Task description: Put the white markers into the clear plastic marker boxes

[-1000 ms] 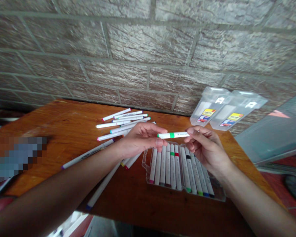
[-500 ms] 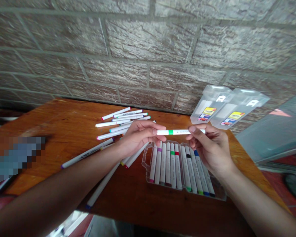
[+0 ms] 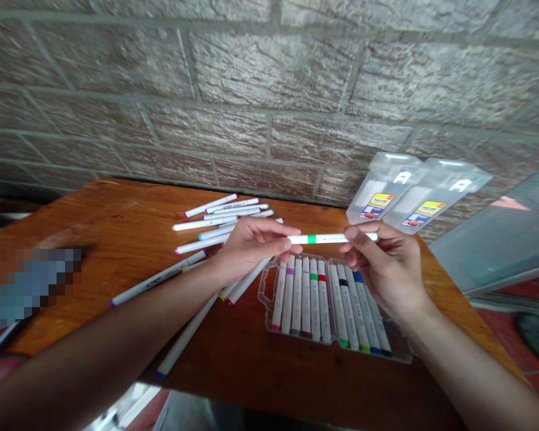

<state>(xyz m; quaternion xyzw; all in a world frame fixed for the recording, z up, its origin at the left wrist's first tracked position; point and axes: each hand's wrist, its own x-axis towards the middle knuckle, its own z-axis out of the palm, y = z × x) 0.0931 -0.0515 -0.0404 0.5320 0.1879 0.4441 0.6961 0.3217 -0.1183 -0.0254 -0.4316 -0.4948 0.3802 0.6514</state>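
Observation:
A white marker (image 3: 326,239) with a green band is held level in the air between both hands. My left hand (image 3: 260,242) pinches its left end, thumb and fingers closed on it. Near the other end, my right hand (image 3: 381,254) grips the same marker, and its tip pokes out past the fingers. Below them lies an open clear plastic case (image 3: 269,323) with a row of white markers (image 3: 314,299) in it, some banded purple, green, red, black or blue. My right hand hides part of the case's right side. Loose markers (image 3: 206,242) lie behind and beside my left hand.
Two clear plastic containers (image 3: 381,191) with yellow and blue labels stand at the back right against the brick wall (image 3: 269,78). The wooden table (image 3: 94,239) carries everything. A pixelated dark device (image 3: 27,287) lies at the left edge.
The marker has shifted very slightly to the right with my right hand, and its right end sits a little higher. Both hands still hold it; the case and loose markers stay put.

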